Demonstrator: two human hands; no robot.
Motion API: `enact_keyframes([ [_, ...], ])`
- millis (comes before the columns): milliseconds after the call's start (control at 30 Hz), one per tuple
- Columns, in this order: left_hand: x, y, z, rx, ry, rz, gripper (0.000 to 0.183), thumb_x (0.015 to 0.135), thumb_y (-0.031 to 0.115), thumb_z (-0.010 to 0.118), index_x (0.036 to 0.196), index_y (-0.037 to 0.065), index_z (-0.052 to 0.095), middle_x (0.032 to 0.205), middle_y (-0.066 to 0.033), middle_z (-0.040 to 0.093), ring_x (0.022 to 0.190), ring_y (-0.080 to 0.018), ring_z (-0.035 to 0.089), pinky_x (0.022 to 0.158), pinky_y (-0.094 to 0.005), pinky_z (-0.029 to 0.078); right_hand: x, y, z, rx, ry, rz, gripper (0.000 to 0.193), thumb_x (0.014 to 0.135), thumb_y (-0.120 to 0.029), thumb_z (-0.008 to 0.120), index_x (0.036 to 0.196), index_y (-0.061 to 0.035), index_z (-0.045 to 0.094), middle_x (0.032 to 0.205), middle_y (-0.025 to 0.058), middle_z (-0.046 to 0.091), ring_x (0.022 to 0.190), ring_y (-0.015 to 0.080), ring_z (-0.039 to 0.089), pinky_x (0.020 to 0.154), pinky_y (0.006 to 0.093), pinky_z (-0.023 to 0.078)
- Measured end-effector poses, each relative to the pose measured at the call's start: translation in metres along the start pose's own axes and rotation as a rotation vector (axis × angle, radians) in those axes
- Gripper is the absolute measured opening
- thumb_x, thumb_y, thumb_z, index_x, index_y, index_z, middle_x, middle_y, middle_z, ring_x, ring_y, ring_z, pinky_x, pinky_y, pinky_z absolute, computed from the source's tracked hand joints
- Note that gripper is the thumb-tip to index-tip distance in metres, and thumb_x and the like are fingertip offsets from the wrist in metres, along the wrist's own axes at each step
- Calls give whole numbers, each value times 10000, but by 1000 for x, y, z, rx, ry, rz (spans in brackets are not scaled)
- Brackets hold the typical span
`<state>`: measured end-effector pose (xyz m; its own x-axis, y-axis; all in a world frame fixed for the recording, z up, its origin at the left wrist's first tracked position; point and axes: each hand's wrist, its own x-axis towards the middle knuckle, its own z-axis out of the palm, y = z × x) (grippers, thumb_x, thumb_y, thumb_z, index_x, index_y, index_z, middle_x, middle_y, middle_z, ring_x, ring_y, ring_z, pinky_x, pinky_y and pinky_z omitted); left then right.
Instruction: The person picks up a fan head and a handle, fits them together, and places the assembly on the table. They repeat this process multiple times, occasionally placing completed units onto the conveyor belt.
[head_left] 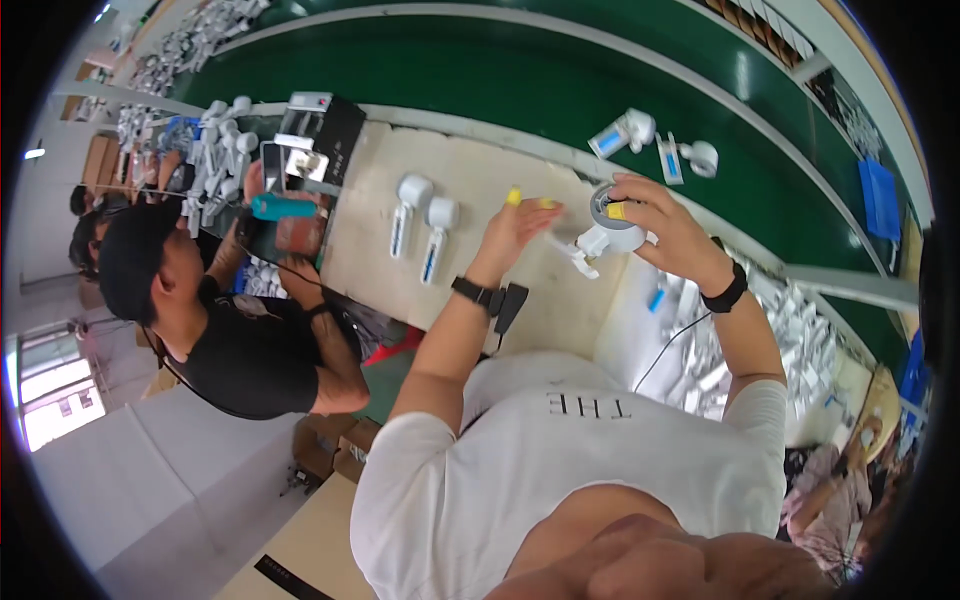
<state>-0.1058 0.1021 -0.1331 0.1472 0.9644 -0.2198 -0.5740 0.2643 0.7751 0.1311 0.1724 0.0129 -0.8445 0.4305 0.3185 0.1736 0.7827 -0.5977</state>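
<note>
My right hand (665, 225) grips a white round-headed plastic housing (622, 240) above the bench, its fingers wrapped over the grey-rimmed head. A short white handle part (582, 258) juts from the housing toward my left. My left hand (515, 235) hovers just left of it, fingers stretched out and partly smeared by motion, with no held thing showing. Yellow coverings are on fingers of both hands. Left of my hands, two similar white round-headed units (412, 195) with blue-striped handles lie on the pale bench top (480, 160).
Two more units (628, 132) lie on the green surface beyond the bench. A heap of white plastic parts (740, 350) spreads at my right, near a thin black cable (665, 352). On the left, a co-worker in black (250, 340) sits by a teal tool (283, 207) and a black machine (340, 140).
</note>
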Motion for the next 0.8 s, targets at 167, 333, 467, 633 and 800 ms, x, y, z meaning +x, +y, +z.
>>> enact_keyframes([
  [167, -25, -24, 74, -398, -543, -540, 784, 868, 601, 238, 1169, -94, 440, 1130, -248, 528, 1047, -329, 532, 910, -391, 403, -31, -66, -21, -199, 24, -161, 402, 597, 60, 663, 953, -97, 561, 1147, 116, 512, 1054, 342, 523, 860, 379, 451],
  [333, -80, 3, 116, 14, -920, -581, 710, 840, 498, 391, 1203, -112, 393, 997, -275, 567, 868, -345, 592, 725, -421, 484, -76, -104, -39, -377, 100, -173, 386, 624, -29, 717, 971, -94, 560, 1169, 206, 498, 1014, 365, 538, 788, 373, 485],
  [467, -117, 22, 149, -307, -777, -492, 580, 686, 255, 674, 1130, -48, 454, 868, -128, 560, 747, -217, 575, 606, -347, 481, -107, -119, -34, -392, 172, -142, 473, 596, -1, 723, 1017, -103, 534, 1158, 170, 507, 1008, 364, 545, 780, 380, 493],
  [633, -114, 6, 145, 849, -504, -8, 548, 674, 8, 495, 1212, -11, 392, 1031, -106, 529, 851, -179, 570, 722, -290, 475, -137, -131, -20, -368, 247, 248, 450, 601, 21, 698, 1001, -70, 514, 1141, 133, 511, 1035, 341, 514, 850, 377, 441],
  [800, -120, 2, 151, 166, -591, -416, 547, 748, 45, 504, 1271, 10, 348, 1095, -131, 528, 891, -176, 571, 740, -267, 477, -159, -133, -3, -233, 343, 322, 501, 610, 25, 698, 1048, -70, 475, 1156, 124, 506, 1061, 316, 490, 871, 363, 417],
])
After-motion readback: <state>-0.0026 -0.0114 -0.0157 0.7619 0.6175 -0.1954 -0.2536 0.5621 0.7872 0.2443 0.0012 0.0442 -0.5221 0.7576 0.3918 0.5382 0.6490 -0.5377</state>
